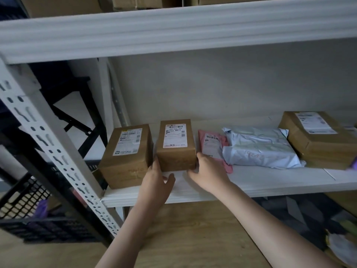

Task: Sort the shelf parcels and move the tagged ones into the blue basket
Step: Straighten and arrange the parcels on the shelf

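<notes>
1. Brown cardboard makes up the small box (176,146) at the front of the white shelf (251,182); it stands upright with a white barcode label on its top face.
2. Both hands flank this box. The left hand (157,182) is at its lower left corner, fingers reaching into the narrow gap beside the neighbouring box, thumb spread out low in front over the shelf.
3. The right hand (207,171) is at the lower right corner, fingers curled round the edge and thumb against the front face near the base.
4. Together the hands grip the box from both sides; it rests on the shelf.
5. Just left of it stands a larger brown box (125,157), also labelled on top, its front overhanging close to the shelf edge.
6. To the right lies a pink mailer bag (212,146) with a barcode label, partly under a grey-blue plastic parcel (260,147).
7. Further right sits a flat brown carton (318,140) with a white label, touching the grey-blue parcel.
8. A white slotted upright (50,147) of the shelf frame runs diagonally at left.
9. Behind and below that upright stands a dark mesh basket (29,213) on the floor; its colour reads as dark blue-black in the dim light, and something purple lies inside.
10. More cardboard boxes (135,1) stand on the level above.
</notes>
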